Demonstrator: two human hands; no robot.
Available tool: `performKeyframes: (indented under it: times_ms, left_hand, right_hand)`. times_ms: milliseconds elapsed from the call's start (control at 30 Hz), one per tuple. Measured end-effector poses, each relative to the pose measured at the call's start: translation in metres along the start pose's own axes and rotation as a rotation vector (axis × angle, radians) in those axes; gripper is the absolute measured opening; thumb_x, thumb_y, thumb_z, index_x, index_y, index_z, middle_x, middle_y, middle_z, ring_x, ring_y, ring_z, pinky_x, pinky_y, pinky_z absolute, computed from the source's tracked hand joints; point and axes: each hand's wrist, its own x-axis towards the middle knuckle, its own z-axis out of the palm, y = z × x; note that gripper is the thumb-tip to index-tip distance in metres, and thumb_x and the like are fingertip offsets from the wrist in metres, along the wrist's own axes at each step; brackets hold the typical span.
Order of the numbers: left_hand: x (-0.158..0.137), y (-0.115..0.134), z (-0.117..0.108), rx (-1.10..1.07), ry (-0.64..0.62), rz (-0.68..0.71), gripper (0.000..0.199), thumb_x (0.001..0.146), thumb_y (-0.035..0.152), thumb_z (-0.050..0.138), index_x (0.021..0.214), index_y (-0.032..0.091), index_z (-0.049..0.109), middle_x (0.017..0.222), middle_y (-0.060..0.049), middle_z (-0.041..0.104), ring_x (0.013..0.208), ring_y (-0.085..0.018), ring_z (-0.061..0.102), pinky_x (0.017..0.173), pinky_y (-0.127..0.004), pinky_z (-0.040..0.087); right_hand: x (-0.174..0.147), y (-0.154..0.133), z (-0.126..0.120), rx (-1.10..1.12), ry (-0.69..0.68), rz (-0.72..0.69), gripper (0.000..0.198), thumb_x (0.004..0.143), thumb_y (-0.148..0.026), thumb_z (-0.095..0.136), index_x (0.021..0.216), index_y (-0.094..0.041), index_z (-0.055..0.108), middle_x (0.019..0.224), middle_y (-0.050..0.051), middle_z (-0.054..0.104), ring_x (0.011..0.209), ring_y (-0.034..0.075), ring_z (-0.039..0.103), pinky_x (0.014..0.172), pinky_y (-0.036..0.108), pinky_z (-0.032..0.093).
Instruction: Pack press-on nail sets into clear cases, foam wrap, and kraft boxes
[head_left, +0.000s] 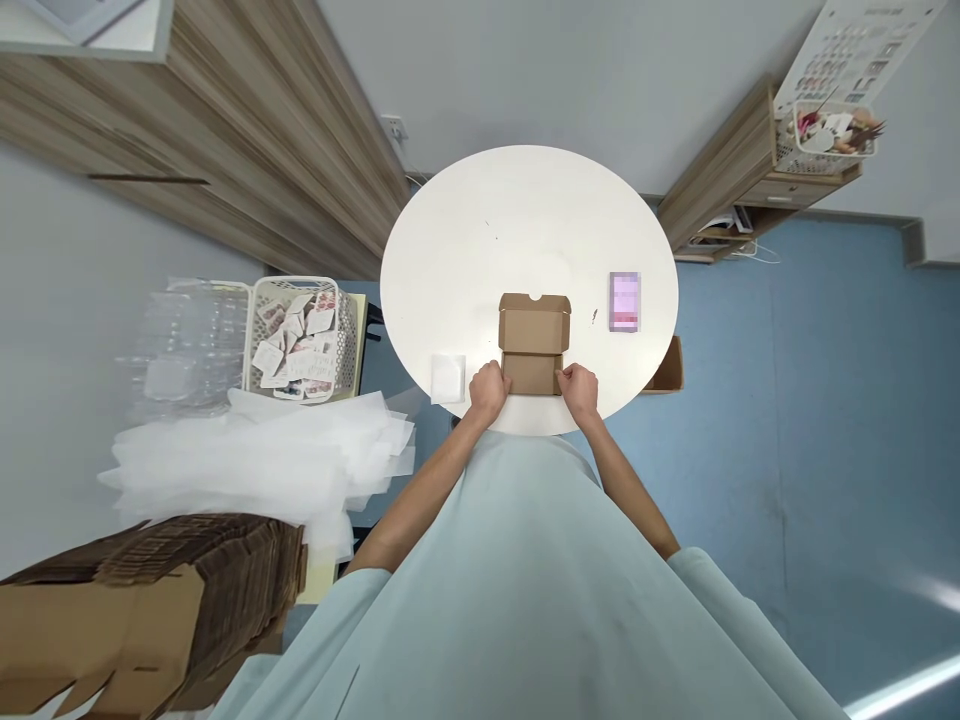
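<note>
Cardboard box (532, 374), sides seemingly part-hidden

Beyond the obstructing box lid (534, 330), the far tabletop (529, 200) leaves room.

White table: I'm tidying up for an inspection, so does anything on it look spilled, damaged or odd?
Yes: a dark mark left of the pink item, and tiny specks farther back. They stand out against the white table; whether stain or debris, I can't tell. The open box looks undamaged.
</note>
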Motion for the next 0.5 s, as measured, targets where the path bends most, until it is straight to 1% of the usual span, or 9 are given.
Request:
performKeyframes:
  times_ms: [67, 167, 233, 300, 367, 400, 433, 500]
  left_hand:
    - [0.0, 0.0, 0.0, 0.013, -0.002, 0.01, 0.022, 0.101, 0.014, 0.048, 0.113, 0.015, 0.066, 0.113, -0.019, 0.074, 0.105, -0.034, 0.073, 0.083, -0.041, 0.055]
    - [0.0, 0.001, 0.001, 0.025, 0.0, 0.019, 0.022, 0.101, 0.015, 0.049, 0.115, 0.015, 0.066, 0.115, -0.019, 0.074, 0.106, -0.034, 0.073, 0.083, -0.04, 0.055]
    - [-0.001, 0.0, 0.0, 0.017, -0.008, 0.024, 0.019, 0.102, 0.019, 0.051, 0.114, 0.016, 0.066, 0.115, -0.018, 0.074, 0.107, -0.034, 0.073, 0.084, -0.04, 0.055]
    - [-0.002, -0.008, -0.003, -0.026, -0.025, 0.043, 0.016, 0.105, 0.027, 0.054, 0.112, 0.019, 0.066, 0.114, -0.017, 0.075, 0.106, -0.033, 0.073, 0.085, -0.04, 0.054]
    - [-0.004, -0.026, -0.009, -0.105, -0.01, 0.057, 0.02, 0.107, 0.04, 0.057, 0.11, 0.021, 0.065, 0.112, -0.013, 0.076, 0.106, -0.031, 0.073, 0.088, -0.039, 0.054]
    - [-0.005, -0.038, -0.013, -0.147, 0.019, 0.05, 0.024, 0.107, 0.045, 0.059, 0.11, 0.022, 0.064, 0.112, -0.012, 0.076, 0.106, -0.03, 0.073, 0.089, -0.038, 0.054]
    - [-0.006, -0.052, -0.017, -0.18, 0.068, 0.027, 0.026, 0.106, 0.048, 0.06, 0.112, 0.022, 0.064, 0.113, -0.011, 0.076, 0.108, -0.029, 0.072, 0.092, -0.038, 0.054]
    - [-0.008, -0.083, -0.024, -0.199, 0.185, -0.067, 0.031, 0.103, 0.046, 0.066, 0.119, 0.021, 0.061, 0.119, -0.012, 0.074, 0.114, -0.03, 0.071, 0.097, -0.039, 0.054]
  right_hand:
    - [-0.001, -0.007, 0.0, -0.101, -0.012, 0.012, 0.022, 0.106, -0.024, 0.052, 0.095, -0.019, 0.07, 0.097, 0.016, 0.077, 0.092, 0.032, 0.074, 0.081, 0.04, 0.053]
    - [-0.004, -0.021, 0.0, -0.235, -0.022, 0.025, 0.024, 0.107, -0.016, 0.045, 0.108, -0.014, 0.069, 0.109, 0.022, 0.075, 0.097, 0.033, 0.074, 0.081, 0.039, 0.052]
    - [-0.006, -0.029, -0.002, -0.295, -0.041, 0.04, 0.024, 0.108, -0.015, 0.044, 0.115, -0.012, 0.067, 0.116, 0.023, 0.074, 0.101, 0.031, 0.074, 0.083, 0.036, 0.051]
    - [-0.008, -0.033, -0.005, -0.331, -0.058, 0.052, 0.023, 0.11, -0.017, 0.045, 0.118, -0.01, 0.066, 0.118, 0.022, 0.073, 0.105, 0.03, 0.073, 0.082, 0.034, 0.05]
    - [-0.011, -0.034, -0.011, -0.332, -0.051, 0.061, 0.023, 0.112, -0.025, 0.048, 0.118, -0.011, 0.065, 0.118, 0.02, 0.073, 0.105, 0.029, 0.073, 0.081, 0.032, 0.048]
    - [-0.014, -0.033, -0.015, -0.316, -0.037, 0.064, 0.025, 0.113, -0.03, 0.049, 0.117, -0.012, 0.066, 0.117, 0.019, 0.074, 0.104, 0.029, 0.072, 0.079, 0.032, 0.047]
    - [-0.018, -0.031, -0.018, -0.289, -0.017, 0.067, 0.028, 0.113, -0.036, 0.051, 0.117, -0.013, 0.066, 0.116, 0.018, 0.074, 0.103, 0.029, 0.072, 0.078, 0.032, 0.046]
    - [-0.027, -0.027, -0.025, -0.213, 0.029, 0.076, 0.033, 0.113, -0.044, 0.051, 0.116, -0.015, 0.066, 0.113, 0.015, 0.075, 0.099, 0.028, 0.072, 0.075, 0.032, 0.044]
